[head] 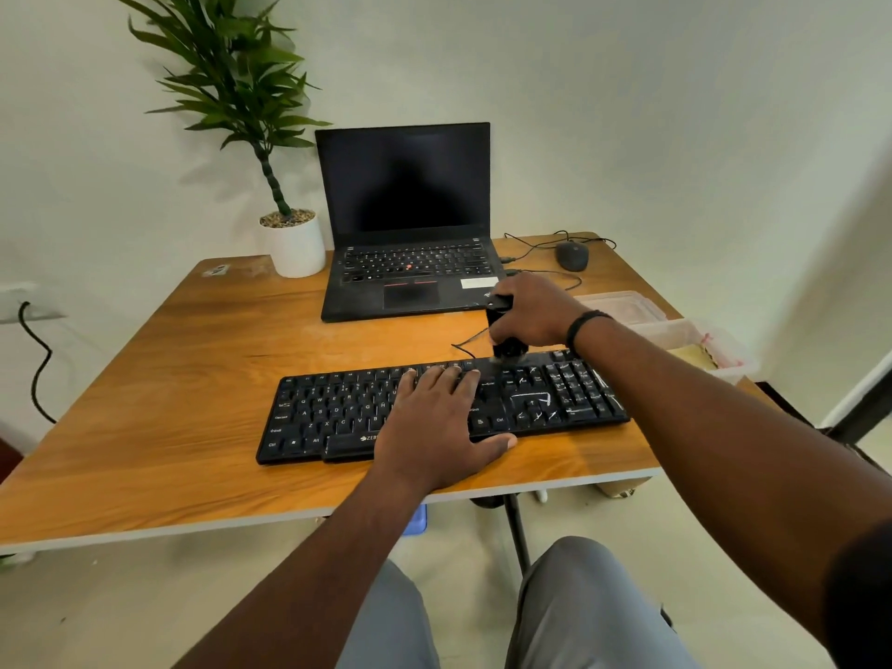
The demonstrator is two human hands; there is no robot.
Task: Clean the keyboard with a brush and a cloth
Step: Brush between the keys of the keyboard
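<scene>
1. So, the keyboard (444, 412) sits lower middle of the frame on the table (193, 379), long axis running left to right, slightly tilted up toward the right.
2. Right hand (531, 311) has its fingers curled round a black brush (504, 338), held roughly upright, bristles down on the top edge of the keyboard, right of center, about where the main keys end.
3. Left hand (444, 417) lies flat on the middle keys, fingers straight and spread, thumb hanging off the front edge. Looks like it's just pinning the board down.
4. The key relation: the dusty part with white streaks (arrow keys and numpad) lies right of the bristles and a bit toward the bottom of the frame. The right hand is clearly nearer, so I'd guess the next strokes run rightward along the rows.
5. Containers: two clear plastic tubs at the right edge of the frame. The farther tub (615, 304) shows something pinkish, hard to tell what. The nearer tub (695, 350) holds something yellowish, maybe the cloth, can't be sure.
6. Brushing seems in progress, and wiping not yet started.
</scene>
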